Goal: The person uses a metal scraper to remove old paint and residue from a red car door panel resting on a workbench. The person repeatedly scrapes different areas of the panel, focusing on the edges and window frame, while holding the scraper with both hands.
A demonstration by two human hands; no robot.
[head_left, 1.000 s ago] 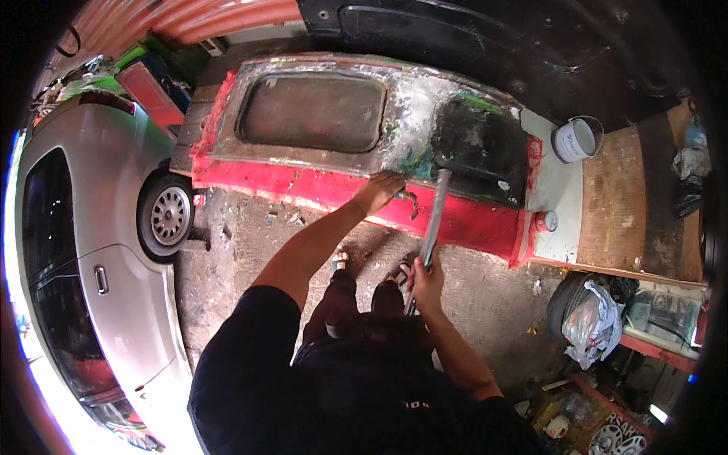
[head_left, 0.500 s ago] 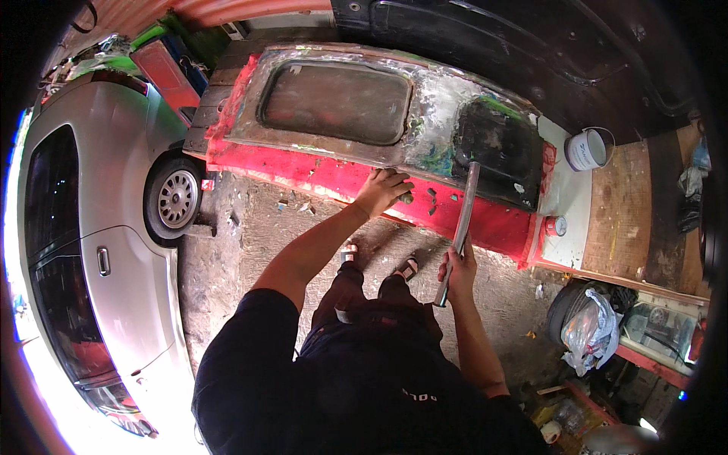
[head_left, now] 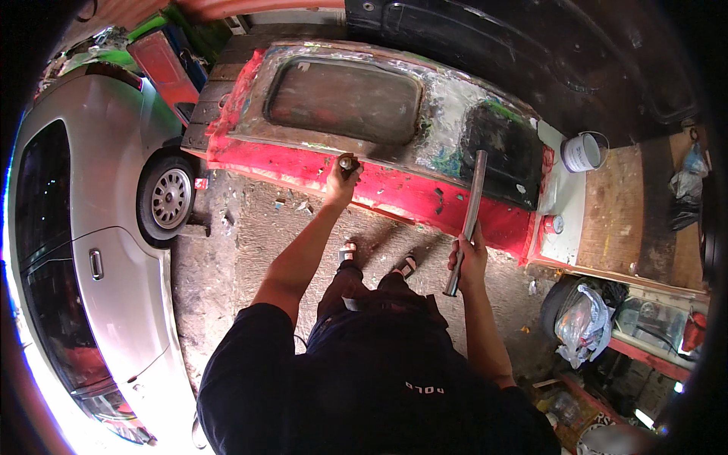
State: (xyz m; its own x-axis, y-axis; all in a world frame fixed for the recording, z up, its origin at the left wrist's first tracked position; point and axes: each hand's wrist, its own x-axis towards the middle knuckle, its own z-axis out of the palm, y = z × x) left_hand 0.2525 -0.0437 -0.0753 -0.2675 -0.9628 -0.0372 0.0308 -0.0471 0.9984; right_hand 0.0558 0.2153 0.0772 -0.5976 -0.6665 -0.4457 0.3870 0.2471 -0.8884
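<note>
My left hand [head_left: 341, 187] is closed around a short, dark cylindrical piece with a round, shiny end [head_left: 348, 162], held up over the red cloth; its exact kind is unclear. A long, straight metal tube [head_left: 473, 199] slants through my closed right hand [head_left: 472, 259], gripped near its lower end. The tube's upper end lies over the dark part of a worn vehicle panel [head_left: 446, 114]. That panel has a large rounded window-shaped recess [head_left: 345, 102], patches of grey filler and scraped paint. Beneath its near edge spreads the red cloth [head_left: 394, 191], strewn with small dark chips.
A silver car [head_left: 114, 189] stands close on the left. On the bench's right side are a white bucket [head_left: 582, 154] and a small can [head_left: 553, 224]. Plastic bags [head_left: 584, 326] and a tyre [head_left: 557, 303] sit below at right. Debris [head_left: 303, 206] dots the floor.
My left hand has moved left and turned upward, showing the round end of the piece in it. The right hand has shifted slightly up and right with the tube.
</note>
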